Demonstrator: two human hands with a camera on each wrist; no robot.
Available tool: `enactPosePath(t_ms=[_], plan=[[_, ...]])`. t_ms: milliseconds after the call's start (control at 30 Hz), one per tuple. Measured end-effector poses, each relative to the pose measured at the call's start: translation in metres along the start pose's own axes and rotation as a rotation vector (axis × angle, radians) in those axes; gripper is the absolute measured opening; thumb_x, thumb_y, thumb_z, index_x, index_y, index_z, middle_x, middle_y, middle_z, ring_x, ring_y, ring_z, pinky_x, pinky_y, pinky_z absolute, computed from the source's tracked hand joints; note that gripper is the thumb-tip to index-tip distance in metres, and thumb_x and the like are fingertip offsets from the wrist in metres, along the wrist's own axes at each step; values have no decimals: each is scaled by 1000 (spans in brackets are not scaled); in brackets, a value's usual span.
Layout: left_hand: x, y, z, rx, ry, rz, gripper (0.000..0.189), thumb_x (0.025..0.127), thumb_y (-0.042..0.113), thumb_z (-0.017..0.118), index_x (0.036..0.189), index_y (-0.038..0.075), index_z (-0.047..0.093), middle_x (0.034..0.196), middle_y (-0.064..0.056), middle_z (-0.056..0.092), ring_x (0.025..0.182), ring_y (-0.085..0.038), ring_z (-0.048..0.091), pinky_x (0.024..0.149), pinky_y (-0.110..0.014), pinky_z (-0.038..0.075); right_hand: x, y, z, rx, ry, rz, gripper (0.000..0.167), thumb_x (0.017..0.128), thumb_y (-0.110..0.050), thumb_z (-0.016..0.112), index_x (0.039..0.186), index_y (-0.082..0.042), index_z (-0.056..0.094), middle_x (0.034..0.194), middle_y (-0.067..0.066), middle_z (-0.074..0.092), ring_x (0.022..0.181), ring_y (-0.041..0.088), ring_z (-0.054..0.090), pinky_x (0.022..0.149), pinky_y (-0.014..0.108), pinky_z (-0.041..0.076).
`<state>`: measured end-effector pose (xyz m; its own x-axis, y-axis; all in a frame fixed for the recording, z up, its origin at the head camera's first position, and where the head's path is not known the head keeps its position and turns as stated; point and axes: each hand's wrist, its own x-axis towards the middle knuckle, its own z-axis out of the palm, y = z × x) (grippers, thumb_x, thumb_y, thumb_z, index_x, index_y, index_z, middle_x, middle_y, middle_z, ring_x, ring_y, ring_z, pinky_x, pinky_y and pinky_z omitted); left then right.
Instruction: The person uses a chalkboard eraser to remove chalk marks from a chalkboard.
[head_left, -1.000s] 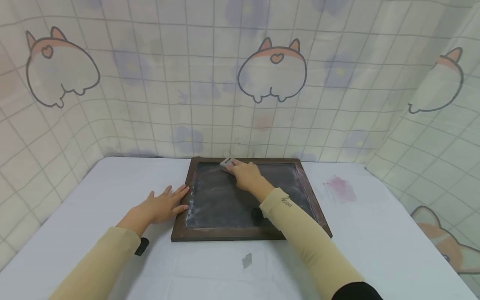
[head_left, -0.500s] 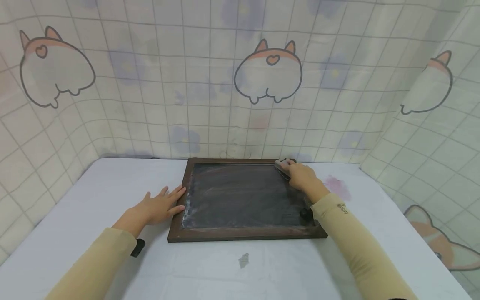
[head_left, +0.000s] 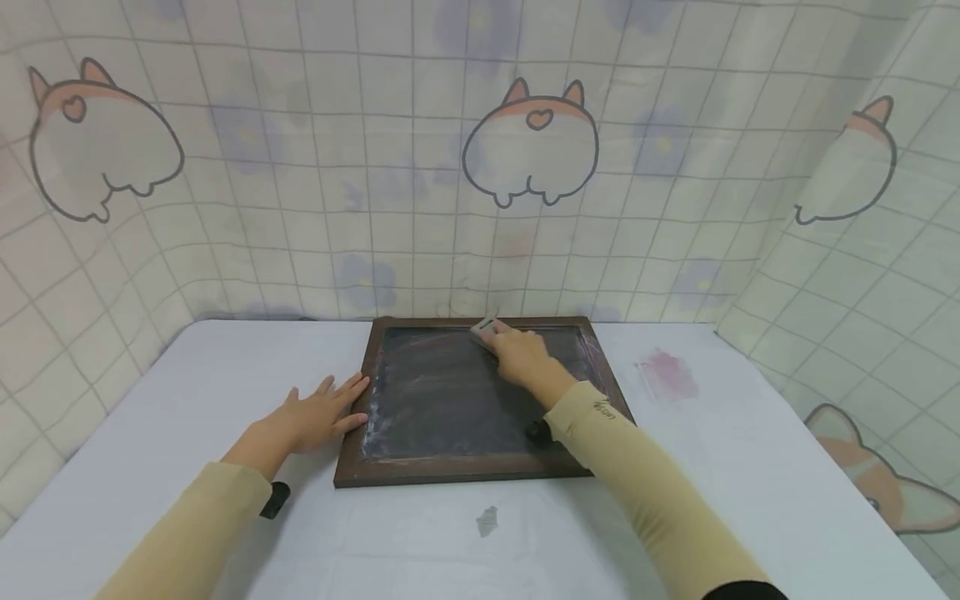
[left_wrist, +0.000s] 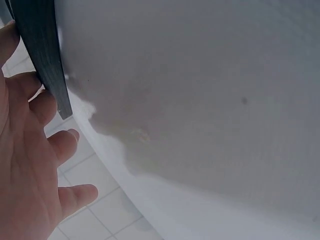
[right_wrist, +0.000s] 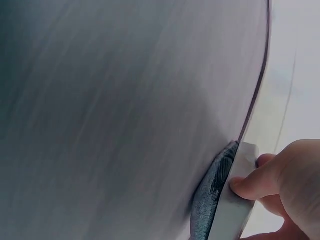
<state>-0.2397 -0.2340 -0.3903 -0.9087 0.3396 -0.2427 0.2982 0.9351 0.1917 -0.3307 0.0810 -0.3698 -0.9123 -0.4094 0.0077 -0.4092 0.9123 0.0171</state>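
Note:
A wood-framed chalkboard (head_left: 442,400) lies on the white table, its dark surface smeared with chalk dust, palest along the left side. Near its far edge, my right hand (head_left: 521,358) grips a chalkboard eraser (head_left: 483,331). In the right wrist view the eraser (right_wrist: 235,192) shows a light grey back and a dark fuzzy pad against the board, thumb and fingers pinching its sides. My left hand (head_left: 311,421) rests at the left frame with fingers spread, fingertips touching the wood. The left wrist view shows those fingers beside the frame's edge (left_wrist: 47,55).
The white table (head_left: 247,358) carries a pink stain (head_left: 670,373) at right of the board and a small grey-green patch (head_left: 487,522) in front. A tiled-pattern curtain (head_left: 420,208) with cartoon corgi prints hangs behind and at both sides.
My right hand has swept the eraser along the far edge, first rightward to the far right corner, then back left to about the middle. The left hand has stayed at the frame.

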Motion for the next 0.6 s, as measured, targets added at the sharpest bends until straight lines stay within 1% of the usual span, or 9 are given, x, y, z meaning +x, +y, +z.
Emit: enactPosePath(t_ms=[67, 100, 167, 233, 300, 400, 467, 600], plan=[[1, -1, 1, -2, -2, -1, 73, 109, 51, 42, 164, 7, 22, 168, -18, 20, 149, -52, 19, 108, -81, 11, 6, -30, 0, -38, 7, -79, 56, 99, -7, 66, 153, -17, 51, 155, 9, 49, 127, 33, 60, 97, 53, 52], [1, -2, 2, -1, -2, -3, 74, 109, 51, 42, 164, 8, 21, 168, -18, 20, 149, -52, 19, 109, -81, 11, 8, -45, 0, -46, -1, -119, 56, 100, -9, 66, 154, -17, 51, 156, 9, 47, 131, 31, 57, 101, 53, 50], [2, -3, 3, -2, -2, -8, 73, 109, 51, 42, 164, 8, 21, 168, -17, 20, 150, -51, 19, 109, -81, 11, 11, -70, 0, -59, -16, -202, 58, 101, -10, 66, 155, -20, 49, 158, 7, 45, 133, 30, 56, 104, 52, 49], [1, -3, 2, -3, 0, -10, 73, 109, 52, 42, 164, 8, 21, 168, -17, 20, 150, -51, 20, 109, -81, 12, 15, -90, -1, -66, -36, -253, 61, 100, -11, 68, 156, -22, 47, 161, 6, 41, 137, 28, 52, 109, 52, 45], [1, -2, 1, -5, 4, -10, 73, 109, 52, 42, 164, 9, 22, 168, -17, 22, 149, -51, 20, 108, -81, 13, 18, -99, -3, -60, -60, -269, 65, 99, -11, 69, 158, -24, 44, 163, 4, 37, 140, 30, 48, 113, 51, 41], [0, 0, -1, -7, 5, -5, 72, 109, 51, 42, 164, 9, 23, 168, -17, 22, 149, -51, 20, 108, -81, 13, 24, -95, -4, -44, -59, -238, 67, 98, -10, 71, 157, -26, 44, 164, 2, 36, 140, 33, 48, 114, 52, 39], [0, 1, -1, -6, 5, -4, 72, 109, 51, 42, 164, 9, 22, 168, -17, 22, 150, -51, 19, 109, -81, 13, 30, -84, -1, -31, -54, -201, 67, 99, -9, 70, 157, -27, 43, 164, 2, 34, 139, 39, 48, 113, 54, 40], [-3, 0, -1, -10, 3, -7, 72, 109, 50, 42, 164, 9, 22, 168, -17, 22, 150, -50, 19, 109, -81, 12, 36, -54, 5, -5, -43, -114, 66, 99, -5, 66, 158, -23, 42, 164, 5, 35, 140, 39, 47, 114, 55, 38]])
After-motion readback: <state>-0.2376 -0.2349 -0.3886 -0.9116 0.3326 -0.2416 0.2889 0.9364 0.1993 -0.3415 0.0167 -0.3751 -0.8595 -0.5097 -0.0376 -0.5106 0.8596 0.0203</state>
